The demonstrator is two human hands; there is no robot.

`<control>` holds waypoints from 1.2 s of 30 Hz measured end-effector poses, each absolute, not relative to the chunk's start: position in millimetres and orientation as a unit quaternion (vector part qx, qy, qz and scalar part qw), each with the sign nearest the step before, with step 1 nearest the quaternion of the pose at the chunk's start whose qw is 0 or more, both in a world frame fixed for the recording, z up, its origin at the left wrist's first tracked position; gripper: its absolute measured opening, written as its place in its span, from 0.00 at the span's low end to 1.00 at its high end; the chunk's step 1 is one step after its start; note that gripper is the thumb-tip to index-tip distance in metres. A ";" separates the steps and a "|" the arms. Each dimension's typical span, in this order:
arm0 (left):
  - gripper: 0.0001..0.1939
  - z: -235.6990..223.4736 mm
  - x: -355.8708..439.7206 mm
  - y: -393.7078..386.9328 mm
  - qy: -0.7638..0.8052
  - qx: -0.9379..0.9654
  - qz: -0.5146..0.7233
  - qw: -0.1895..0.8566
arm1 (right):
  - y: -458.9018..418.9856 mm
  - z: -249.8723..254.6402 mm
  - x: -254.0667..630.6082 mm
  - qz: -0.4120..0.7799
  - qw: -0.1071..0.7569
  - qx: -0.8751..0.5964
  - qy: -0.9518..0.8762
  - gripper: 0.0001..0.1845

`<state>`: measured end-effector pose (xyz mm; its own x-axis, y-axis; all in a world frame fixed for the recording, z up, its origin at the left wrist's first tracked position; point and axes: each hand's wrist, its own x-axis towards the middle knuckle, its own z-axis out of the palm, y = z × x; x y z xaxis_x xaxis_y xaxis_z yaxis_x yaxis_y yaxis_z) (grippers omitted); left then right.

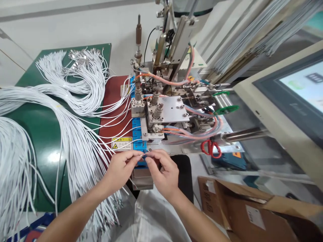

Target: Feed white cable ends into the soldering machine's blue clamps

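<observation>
Both hands (141, 168) pinch a cable end (143, 155) with closed fingers, near the blue holders (138, 132), perhaps so its small wires sit straight.

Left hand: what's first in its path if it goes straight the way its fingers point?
Left hand would likely meet the right hand first, its fingertips almost opposite by the blue strip; exact depth between them is unclear.

Both hands (143, 171) meet over the blue blocks (137, 134).
</observation>
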<state>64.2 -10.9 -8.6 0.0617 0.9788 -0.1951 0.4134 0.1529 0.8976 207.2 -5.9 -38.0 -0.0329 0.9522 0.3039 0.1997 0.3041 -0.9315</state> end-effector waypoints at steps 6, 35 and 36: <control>0.10 -13.1 65.9 -13.4 0.619 0.545 0.338 0.452 | -2.1 -34.1 201.3 0.332 0.510 -0.475 -0.636 0.04; 0.06 -21.3 73.9 -19.1 0.628 0.462 0.400 0.482 | 4.6 -40.5 196.7 0.348 0.535 -0.445 -0.628 0.04; 0.06 -21.3 73.7 -19.1 0.624 0.461 0.402 0.487 | 4.9 -40.5 197.3 0.365 0.531 -0.442 -0.623 0.04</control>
